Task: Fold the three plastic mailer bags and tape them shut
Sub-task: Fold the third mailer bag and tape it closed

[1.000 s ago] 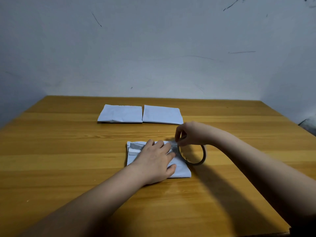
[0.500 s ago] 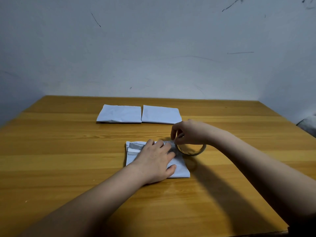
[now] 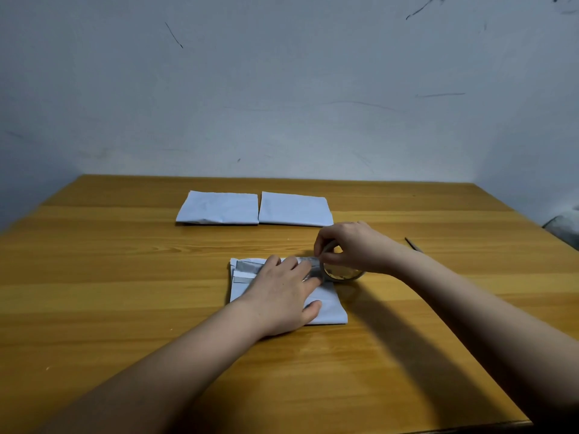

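Currently the left hand (image 3: 282,296) presses flat on the folded mailer bag (image 3: 329,308); its tape strip (image 3: 250,267) runs left-right toward the right hand (image 3: 351,245), gripping the tape roll (image 3: 343,274).

The left hand (image 3: 282,292) is lying flat, palm down, fingers straight and spread a little, thumb angling out toward the near side. Its forearm is running in from the lower left, bare to the frame edge. The right hand (image 3: 351,245) is arching just beyond those left fingertips, fingers curling downward in a pinching grip, thumb and forefinger closing together at the hand's left edge. The right forearm is stretching in from the lower right, wrist raised slightly.
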The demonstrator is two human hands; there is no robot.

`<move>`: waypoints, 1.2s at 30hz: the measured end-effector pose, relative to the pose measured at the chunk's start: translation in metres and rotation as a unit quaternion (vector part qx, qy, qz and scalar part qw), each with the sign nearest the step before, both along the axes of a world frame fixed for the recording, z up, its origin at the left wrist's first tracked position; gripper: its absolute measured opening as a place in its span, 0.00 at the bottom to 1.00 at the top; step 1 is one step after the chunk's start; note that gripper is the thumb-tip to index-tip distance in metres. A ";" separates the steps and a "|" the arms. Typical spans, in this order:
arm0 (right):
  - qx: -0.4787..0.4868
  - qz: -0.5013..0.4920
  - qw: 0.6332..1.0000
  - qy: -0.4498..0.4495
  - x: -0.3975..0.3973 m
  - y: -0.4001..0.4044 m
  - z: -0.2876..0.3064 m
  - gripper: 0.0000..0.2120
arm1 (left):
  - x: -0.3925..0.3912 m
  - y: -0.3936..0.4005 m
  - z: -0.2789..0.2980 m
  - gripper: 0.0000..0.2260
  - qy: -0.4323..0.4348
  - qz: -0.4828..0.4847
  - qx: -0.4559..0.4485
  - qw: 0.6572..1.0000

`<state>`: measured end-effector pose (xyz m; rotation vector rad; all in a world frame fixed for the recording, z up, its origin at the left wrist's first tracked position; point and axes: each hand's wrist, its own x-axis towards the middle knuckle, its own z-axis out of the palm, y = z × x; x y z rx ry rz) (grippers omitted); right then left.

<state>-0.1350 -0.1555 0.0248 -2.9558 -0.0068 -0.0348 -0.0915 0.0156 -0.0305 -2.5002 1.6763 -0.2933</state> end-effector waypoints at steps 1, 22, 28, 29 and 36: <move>0.007 -0.002 1.000 -0.004 -0.001 -0.001 -0.001 0.04 | 0.000 0.000 0.000 0.23 0.002 0.000 0.001 1.000; 0.085 -0.058 0.992 -0.078 -0.012 -0.011 -0.008 0.11 | 0.026 -0.054 0.035 0.06 0.397 0.100 -0.249 0.878; 0.222 -0.100 0.957 -0.158 -0.024 -0.028 -0.010 0.17 | 0.029 -0.054 0.030 0.03 0.391 0.089 -0.267 0.877; 0.242 -0.112 0.947 -0.179 -0.030 -0.033 -0.010 0.17 | 0.030 -0.054 0.029 0.03 0.391 0.089 -0.268 0.876; 0.138 -0.362 0.897 -0.214 -0.098 -0.104 -0.033 0.06 | 0.034 -0.051 0.025 0.07 0.392 0.090 -0.273 0.874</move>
